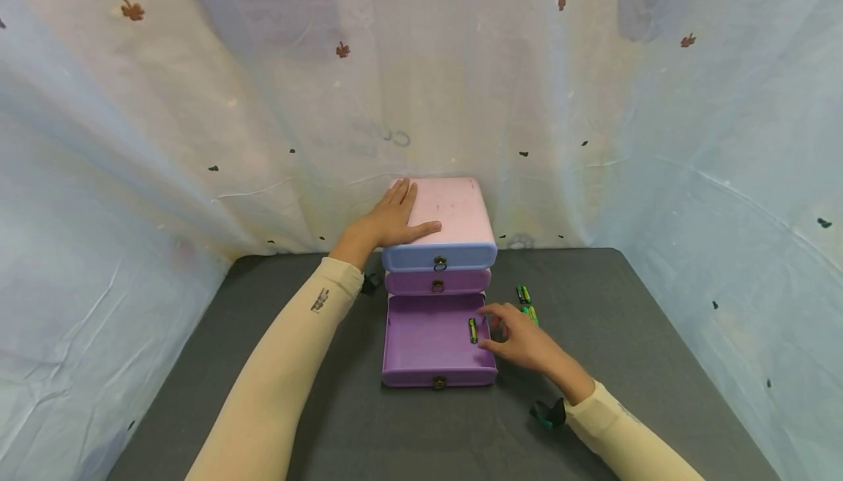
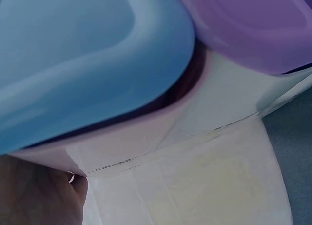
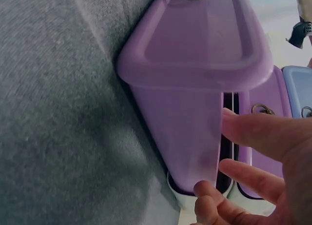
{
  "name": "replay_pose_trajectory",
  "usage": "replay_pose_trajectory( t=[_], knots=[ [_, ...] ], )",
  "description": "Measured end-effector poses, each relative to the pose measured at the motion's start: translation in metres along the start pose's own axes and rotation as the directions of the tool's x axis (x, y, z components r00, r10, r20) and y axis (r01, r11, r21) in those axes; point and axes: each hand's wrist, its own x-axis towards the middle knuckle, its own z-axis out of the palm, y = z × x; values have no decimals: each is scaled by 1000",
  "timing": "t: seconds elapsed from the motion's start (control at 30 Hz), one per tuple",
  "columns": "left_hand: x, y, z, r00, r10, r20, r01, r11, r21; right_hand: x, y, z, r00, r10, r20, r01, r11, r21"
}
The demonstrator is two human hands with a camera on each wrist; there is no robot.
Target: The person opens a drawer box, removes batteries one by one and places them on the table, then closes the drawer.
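A small drawer chest with a pink top (image 1: 454, 206) stands on the dark table, its lowest purple drawer (image 1: 421, 334) pulled out. On the chest's top rests my left hand (image 1: 391, 221), fingers spread flat and thumb pointing right; the left wrist view catches only part of that hand (image 2: 41, 193) beside the chest. My right hand (image 1: 523, 338) hovers at the drawer's right wall, thumb and fingers apart. Just beyond its fingertips, inside the drawer, is a green and black battery (image 1: 473, 331). In the right wrist view, the fingers (image 3: 253, 178) reach over the drawer's side wall (image 3: 183, 132).
Several more green batteries (image 1: 524, 294) lie on the table right of the chest, partly behind my right hand. Above the open drawer are a purple drawer (image 1: 408, 282) and a blue one (image 1: 405, 257), both with ring pulls. A patterned curtain (image 1: 421, 100) hangs behind the table.
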Motion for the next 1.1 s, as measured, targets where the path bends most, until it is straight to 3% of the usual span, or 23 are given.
replay_pose_trajectory(
  t=[0.4, 1.1],
  knots=[
    [2, 0, 0, 1000, -5, 3, 5, 1000, 17, 10, -2, 10, 998, 64, 17, -63, 996, -69],
    [4, -2, 4, 1000, -9, -8, 9, 1000, 23, 22, -5, 28, 978, 206, -39, -209, 968, -136]
  ],
)
